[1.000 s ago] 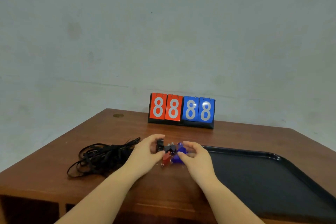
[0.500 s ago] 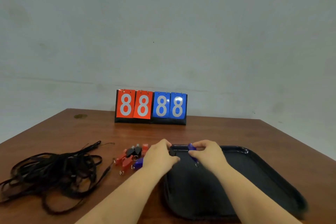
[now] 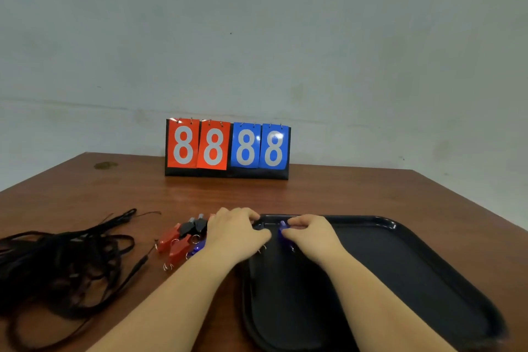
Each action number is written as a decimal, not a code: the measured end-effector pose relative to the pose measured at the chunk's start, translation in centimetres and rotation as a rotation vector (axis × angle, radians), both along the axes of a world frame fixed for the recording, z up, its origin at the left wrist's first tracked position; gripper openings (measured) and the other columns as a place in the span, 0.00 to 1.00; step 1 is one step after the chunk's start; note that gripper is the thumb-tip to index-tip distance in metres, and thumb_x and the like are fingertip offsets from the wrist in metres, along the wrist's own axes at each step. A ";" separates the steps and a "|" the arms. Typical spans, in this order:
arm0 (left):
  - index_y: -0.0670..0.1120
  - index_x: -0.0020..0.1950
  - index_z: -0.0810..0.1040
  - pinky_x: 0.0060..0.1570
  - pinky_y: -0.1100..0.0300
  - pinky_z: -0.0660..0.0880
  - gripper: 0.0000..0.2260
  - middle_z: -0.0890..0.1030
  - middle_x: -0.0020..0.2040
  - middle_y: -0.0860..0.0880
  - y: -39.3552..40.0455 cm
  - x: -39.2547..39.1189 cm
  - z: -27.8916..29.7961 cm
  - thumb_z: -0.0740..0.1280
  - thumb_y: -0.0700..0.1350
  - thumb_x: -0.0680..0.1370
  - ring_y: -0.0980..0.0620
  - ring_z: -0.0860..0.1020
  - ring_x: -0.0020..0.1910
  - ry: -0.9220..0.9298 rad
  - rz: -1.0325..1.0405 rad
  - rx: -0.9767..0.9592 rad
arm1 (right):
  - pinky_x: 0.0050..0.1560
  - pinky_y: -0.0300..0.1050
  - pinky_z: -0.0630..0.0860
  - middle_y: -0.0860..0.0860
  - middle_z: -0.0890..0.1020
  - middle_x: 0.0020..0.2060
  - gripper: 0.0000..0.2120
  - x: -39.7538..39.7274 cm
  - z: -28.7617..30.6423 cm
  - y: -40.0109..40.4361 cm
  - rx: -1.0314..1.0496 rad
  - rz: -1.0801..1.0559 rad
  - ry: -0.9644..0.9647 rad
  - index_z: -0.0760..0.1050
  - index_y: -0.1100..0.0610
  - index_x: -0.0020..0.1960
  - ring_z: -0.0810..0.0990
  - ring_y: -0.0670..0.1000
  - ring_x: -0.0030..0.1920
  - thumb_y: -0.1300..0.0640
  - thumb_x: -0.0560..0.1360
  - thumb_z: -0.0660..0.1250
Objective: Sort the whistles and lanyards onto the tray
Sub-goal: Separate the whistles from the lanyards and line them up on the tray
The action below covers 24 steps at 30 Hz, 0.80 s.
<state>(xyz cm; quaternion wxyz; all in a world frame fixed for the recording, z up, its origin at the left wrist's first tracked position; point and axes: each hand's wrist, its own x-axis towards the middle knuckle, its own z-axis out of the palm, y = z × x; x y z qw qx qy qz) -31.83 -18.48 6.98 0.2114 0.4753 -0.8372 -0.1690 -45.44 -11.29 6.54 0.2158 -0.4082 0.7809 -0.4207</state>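
I see my right hand (image 3: pixel 310 233) pinching a blue whistle (image 3: pixel 283 233) over the black tray's (image 3: pixel 428 280) far-left corner, my left hand (image 3: pixel 235 233) curled beside it on something I cannot make out, with the remaining whistles (image 3: pixel 183 240) and tangled black lanyards (image 3: pixel 63 263) lying on the table (image 3: pixel 343 194) to its left.

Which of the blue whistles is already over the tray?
The blue whistle pinched by the right hand, above the tray at its far left corner. The other blue whistle lies on the table among the red and black ones, beside the left hand.
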 end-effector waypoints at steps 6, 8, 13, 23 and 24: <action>0.57 0.60 0.76 0.65 0.54 0.64 0.15 0.80 0.55 0.58 -0.1 0.5 -0.8 0.67 0.55 0.73 0.53 0.70 0.62 0.054 -0.020 0.049 | 0.33 0.28 0.67 0.47 0.79 0.48 0.18 -0.5 -0.4 -0.2 0.003 0.050 0.027 0.76 0.56 0.61 0.76 0.39 0.40 0.61 0.71 0.70; 0.57 0.59 0.77 0.64 0.54 0.65 0.15 0.80 0.55 0.58 -0.2 0.4 -0.9 0.68 0.57 0.73 0.54 0.70 0.61 0.070 -0.009 0.029 | 0.33 0.27 0.67 0.47 0.80 0.49 0.18 -0.4 -0.6 -0.4 -0.006 0.058 0.062 0.76 0.55 0.61 0.76 0.40 0.40 0.59 0.71 0.70; 0.55 0.60 0.76 0.60 0.55 0.65 0.19 0.80 0.56 0.56 -0.3 -0.1 -1.4 0.67 0.61 0.72 0.53 0.70 0.60 0.056 0.023 -0.014 | 0.47 0.34 0.70 0.47 0.81 0.52 0.18 -0.2 -0.8 -0.8 -0.012 0.054 0.128 0.77 0.53 0.60 0.77 0.44 0.48 0.56 0.71 0.71; 0.54 0.62 0.75 0.61 0.55 0.64 0.20 0.78 0.60 0.55 -0.4 0.1 -1.0 0.66 0.60 0.73 0.52 0.70 0.62 0.100 0.018 -0.078 | 0.56 0.39 0.72 0.49 0.80 0.57 0.22 0.2 -0.4 -0.7 -0.005 0.037 0.135 0.75 0.54 0.63 0.78 0.46 0.55 0.53 0.71 0.72; 0.55 0.62 0.75 0.61 0.55 0.64 0.18 0.77 0.60 0.56 -0.3 0.5 -0.4 0.66 0.59 0.74 0.53 0.70 0.62 0.129 0.015 -0.081 | 0.57 0.40 0.71 0.49 0.80 0.58 0.23 0.3 -0.1 -0.6 -0.003 0.034 0.146 0.74 0.54 0.64 0.77 0.47 0.57 0.52 0.71 0.72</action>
